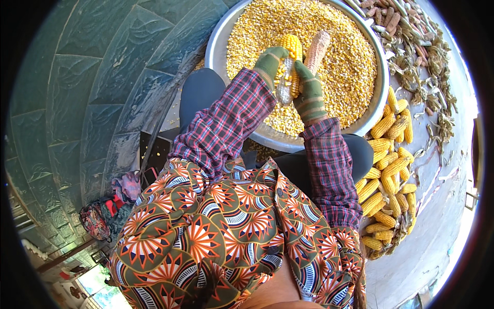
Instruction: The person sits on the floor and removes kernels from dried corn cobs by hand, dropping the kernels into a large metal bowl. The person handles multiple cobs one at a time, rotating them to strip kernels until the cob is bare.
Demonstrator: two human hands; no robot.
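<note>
Both my hands wear green striped gloves and are over a wide metal basin [382, 73] filled with loose corn kernels [347, 42]. Between them is a partly shelled corn cob [292, 46], its upper end still full of yellow kernels and its lower near side bare and pale, with loose kernels on it. My left hand [270, 63] has its fingers on the cob's left side. My right hand [310, 90] grips the right side of that cob and also holds a bare reddish cob [317, 48], which points up and away between thumb and palm. The fingertips are partly hidden.
Unshelled corn ears [389, 166] lie heaped on the concrete floor right of the basin. Beyond them are dry husks [428, 77] and bare cobs [393, 23]. A dark tiled wall [77, 77] rises at the left. Bags [96, 220] lie at lower left.
</note>
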